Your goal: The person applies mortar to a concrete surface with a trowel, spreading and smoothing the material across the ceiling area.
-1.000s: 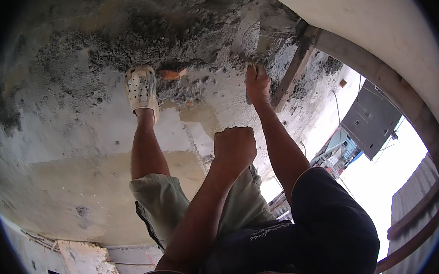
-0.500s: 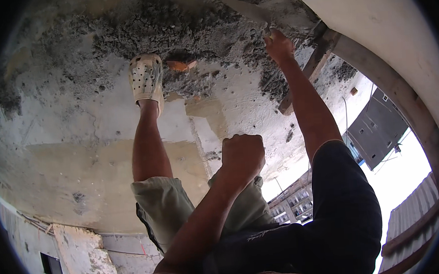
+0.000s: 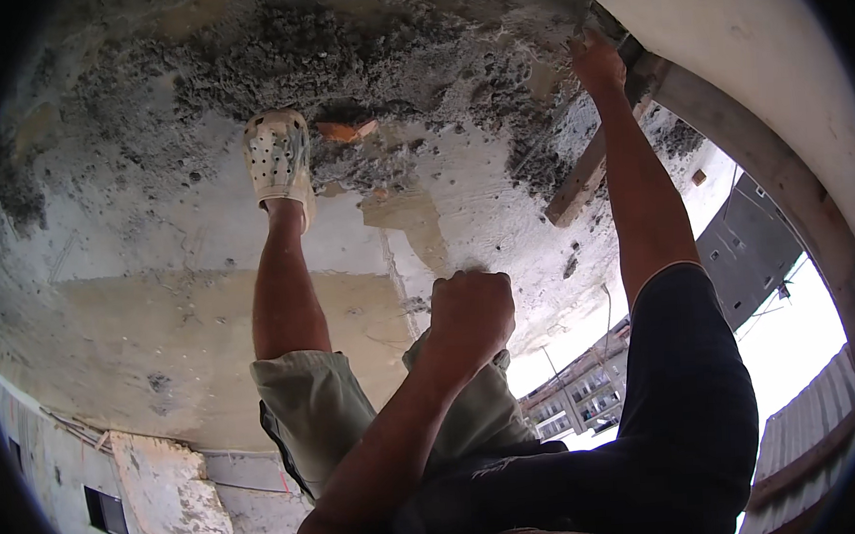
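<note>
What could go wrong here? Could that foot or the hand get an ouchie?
Maybe! The cream, hole-dotted clog is beside dark grey, crumbly material, so the foot might slip or grit could get in through the holes. The orange, brick-like chunk close by might stub the toes. The bare right grip is near a long, brown wooden plank and could get scraped.

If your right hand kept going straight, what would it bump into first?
Probably the pale wall, near its lower edge; the right hand points that way. I can't tell how close it is.
</note>
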`<control>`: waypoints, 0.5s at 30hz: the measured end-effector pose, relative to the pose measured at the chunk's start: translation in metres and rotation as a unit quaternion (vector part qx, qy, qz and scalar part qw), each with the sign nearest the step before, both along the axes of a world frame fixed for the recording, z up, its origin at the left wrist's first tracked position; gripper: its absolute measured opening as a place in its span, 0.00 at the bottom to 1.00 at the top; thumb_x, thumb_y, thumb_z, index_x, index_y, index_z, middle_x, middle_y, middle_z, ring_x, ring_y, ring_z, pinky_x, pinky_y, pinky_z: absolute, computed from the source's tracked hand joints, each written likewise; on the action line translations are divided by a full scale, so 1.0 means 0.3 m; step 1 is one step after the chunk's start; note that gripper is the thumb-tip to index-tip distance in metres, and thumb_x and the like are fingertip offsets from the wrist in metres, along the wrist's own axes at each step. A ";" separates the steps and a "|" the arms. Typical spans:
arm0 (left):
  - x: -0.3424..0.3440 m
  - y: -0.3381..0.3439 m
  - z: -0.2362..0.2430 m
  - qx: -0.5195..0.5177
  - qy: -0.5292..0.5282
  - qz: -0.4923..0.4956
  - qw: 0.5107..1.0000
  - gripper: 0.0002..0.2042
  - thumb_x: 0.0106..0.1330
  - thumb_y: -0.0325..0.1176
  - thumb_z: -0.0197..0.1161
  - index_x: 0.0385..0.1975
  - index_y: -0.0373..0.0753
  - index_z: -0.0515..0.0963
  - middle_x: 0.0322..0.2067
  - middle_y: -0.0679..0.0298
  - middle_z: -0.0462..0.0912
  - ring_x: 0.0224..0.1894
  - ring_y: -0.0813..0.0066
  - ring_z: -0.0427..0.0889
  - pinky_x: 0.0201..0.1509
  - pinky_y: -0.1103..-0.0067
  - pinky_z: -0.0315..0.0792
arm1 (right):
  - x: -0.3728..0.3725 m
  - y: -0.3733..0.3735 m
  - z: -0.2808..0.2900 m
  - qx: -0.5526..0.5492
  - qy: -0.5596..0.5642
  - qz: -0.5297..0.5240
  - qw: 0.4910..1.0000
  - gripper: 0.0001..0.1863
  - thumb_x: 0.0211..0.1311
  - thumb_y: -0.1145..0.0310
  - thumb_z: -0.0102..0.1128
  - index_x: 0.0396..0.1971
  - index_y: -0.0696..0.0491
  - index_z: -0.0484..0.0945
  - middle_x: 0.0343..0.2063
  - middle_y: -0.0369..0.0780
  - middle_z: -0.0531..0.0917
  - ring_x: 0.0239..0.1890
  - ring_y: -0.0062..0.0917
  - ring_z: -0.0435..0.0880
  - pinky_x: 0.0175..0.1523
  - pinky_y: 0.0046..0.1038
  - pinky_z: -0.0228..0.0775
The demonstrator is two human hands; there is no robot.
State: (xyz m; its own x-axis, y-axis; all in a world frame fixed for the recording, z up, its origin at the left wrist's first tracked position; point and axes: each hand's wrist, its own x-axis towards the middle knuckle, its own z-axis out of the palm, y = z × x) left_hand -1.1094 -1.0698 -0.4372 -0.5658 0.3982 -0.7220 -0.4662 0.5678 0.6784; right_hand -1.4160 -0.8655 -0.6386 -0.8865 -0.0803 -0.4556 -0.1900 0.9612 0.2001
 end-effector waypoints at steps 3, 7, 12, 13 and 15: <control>0.001 0.014 -0.004 0.009 0.017 0.026 0.999 0.08 0.51 0.28 0.59 0.31 0.39 0.81 0.22 0.56 0.82 0.29 0.60 0.84 0.32 0.67 0.76 | 0.104 0.177 0.039 -0.052 0.081 -0.029 0.995 0.28 0.61 0.49 0.54 0.56 0.50 0.72 0.48 0.48 0.80 0.51 0.43 0.79 0.55 0.41 0.70; 0.018 0.028 -0.022 0.001 0.042 0.069 0.997 0.04 0.51 0.29 0.60 0.25 0.39 0.80 0.22 0.55 0.82 0.28 0.60 0.84 0.33 0.66 0.76 | 0.254 0.307 0.007 -0.115 0.061 0.001 0.991 0.26 0.60 0.50 0.55 0.54 0.50 0.74 0.48 0.48 0.80 0.50 0.45 0.79 0.55 0.41 0.70; -0.006 0.011 -0.014 -0.006 0.012 0.043 0.999 0.05 0.52 0.28 0.58 0.26 0.37 0.79 0.22 0.54 0.82 0.29 0.58 0.84 0.34 0.65 0.76 | 0.164 0.182 0.007 -0.031 0.013 0.022 0.999 0.24 0.61 0.52 0.56 0.53 0.50 0.74 0.45 0.48 0.81 0.48 0.46 0.80 0.53 0.43 0.71; -0.007 0.015 -0.010 0.001 -0.004 0.033 0.999 0.05 0.54 0.27 0.57 0.27 0.37 0.79 0.22 0.53 0.81 0.30 0.56 0.83 0.35 0.65 0.76 | 0.116 0.178 0.021 0.006 0.006 0.015 1.000 0.24 0.61 0.53 0.56 0.53 0.50 0.74 0.44 0.49 0.81 0.48 0.46 0.80 0.53 0.43 0.71; 0.007 0.025 -0.015 0.006 -0.006 0.033 0.999 0.05 0.54 0.28 0.57 0.28 0.36 0.79 0.22 0.53 0.81 0.30 0.56 0.83 0.35 0.64 0.76 | 0.056 0.206 0.050 0.012 0.016 0.002 1.000 0.24 0.61 0.53 0.56 0.53 0.50 0.74 0.44 0.50 0.81 0.48 0.46 0.79 0.52 0.43 0.71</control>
State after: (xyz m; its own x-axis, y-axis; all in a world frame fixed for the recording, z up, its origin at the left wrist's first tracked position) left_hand -1.1074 -1.0622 -0.4417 -0.5829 0.3684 -0.7242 -0.5101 0.5278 0.6791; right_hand -1.3992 -0.8038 -0.6237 -0.9006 -0.0743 -0.4283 -0.1877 0.9551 0.2291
